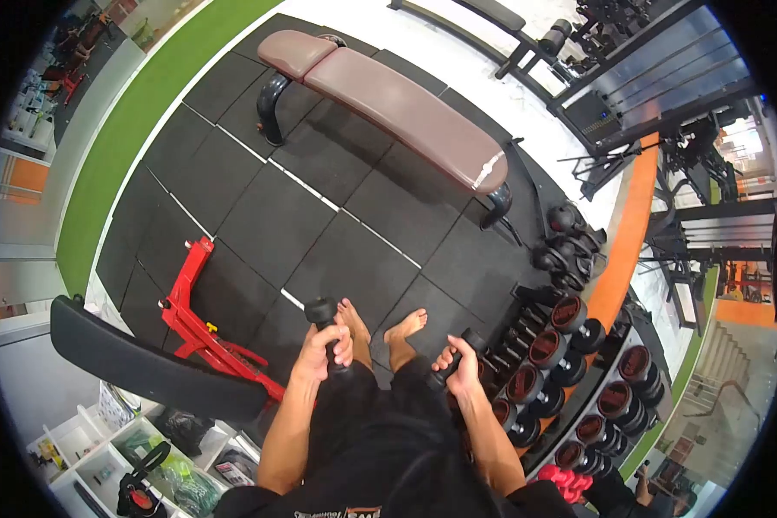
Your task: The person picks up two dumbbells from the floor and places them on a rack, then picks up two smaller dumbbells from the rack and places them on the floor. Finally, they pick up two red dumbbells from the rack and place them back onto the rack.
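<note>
My left hand is closed around the handle of a small black dumbbell, whose upper end points away from my body. My right hand grips a second black dumbbell, tilted, beside the dumbbell rack. Both hands are in front of my thighs, apart from each other, with bare feet on the dark floor between and beyond them. The lower ends of both dumbbells are partly hidden by fingers and dark clothing.
A brown padded bench stands ahead. At left is a red-framed bench with a black pad, above white shelving. On the right are racked dumbbells, kettlebells and machines.
</note>
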Demonstrator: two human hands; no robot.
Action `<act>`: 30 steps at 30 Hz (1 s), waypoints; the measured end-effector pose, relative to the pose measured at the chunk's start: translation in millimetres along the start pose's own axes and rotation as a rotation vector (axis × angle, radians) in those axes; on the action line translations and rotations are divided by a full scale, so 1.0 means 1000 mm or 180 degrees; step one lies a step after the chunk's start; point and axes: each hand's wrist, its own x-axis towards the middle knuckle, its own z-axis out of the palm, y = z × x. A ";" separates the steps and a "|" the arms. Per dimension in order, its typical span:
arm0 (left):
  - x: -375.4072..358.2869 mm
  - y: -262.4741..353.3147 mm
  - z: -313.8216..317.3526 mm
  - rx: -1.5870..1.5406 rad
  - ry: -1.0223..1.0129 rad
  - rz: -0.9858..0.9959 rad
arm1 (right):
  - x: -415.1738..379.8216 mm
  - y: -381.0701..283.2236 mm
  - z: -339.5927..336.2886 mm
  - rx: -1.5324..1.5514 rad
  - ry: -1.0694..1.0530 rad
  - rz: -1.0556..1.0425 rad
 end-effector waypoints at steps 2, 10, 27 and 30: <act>0.027 -0.004 -0.005 0.0070 0.0258 -0.0084 | 0.033 0.002 0.003 -0.0059 0.0058 0.0100; 0.191 -0.075 -0.109 -0.0117 0.0349 -0.0338 | 0.234 0.034 -0.018 -0.0095 0.0466 -0.0135; 0.414 -0.141 -0.268 0.0610 0.0582 -0.0321 | 0.613 0.134 -0.142 -0.0721 0.1589 -0.0348; 0.436 -0.139 -0.271 0.0253 0.0619 -0.0354 | 0.657 0.144 -0.160 -0.1033 0.1429 -0.0368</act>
